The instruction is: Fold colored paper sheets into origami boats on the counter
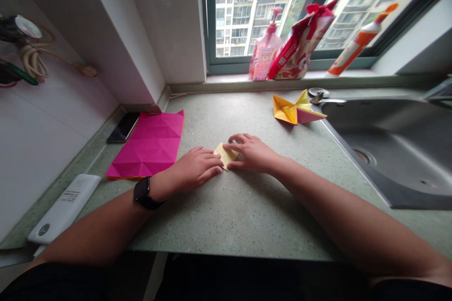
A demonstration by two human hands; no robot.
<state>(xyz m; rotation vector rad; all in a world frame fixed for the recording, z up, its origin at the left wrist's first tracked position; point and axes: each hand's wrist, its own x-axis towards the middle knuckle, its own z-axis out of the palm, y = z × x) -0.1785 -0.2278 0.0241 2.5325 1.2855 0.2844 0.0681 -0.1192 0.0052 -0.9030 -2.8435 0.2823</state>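
Note:
A small piece of folded pale yellow paper (229, 155) lies on the counter between my hands. My left hand (194, 167), with a black watch on its wrist, lies nearly flat with its fingers stretched out, and their tips rest on the paper's left side. From the right, my right hand (252, 153) holds the paper between thumb and index finger, one at its lower edge and one at its upper edge; the other fingers curve above. Left of my left hand is a sheet of creased magenta paper (151, 143), with orange showing along its lower edge.
Orange and yellow folded paper shapes (285, 110) stand by the metal sink (395, 136). A phone (123, 127) and a white power bank (65, 207) lie at left. On the windowsill are a pink pump bottle (263, 54), a red bag (302, 44) and an orange-white bottle (358, 44).

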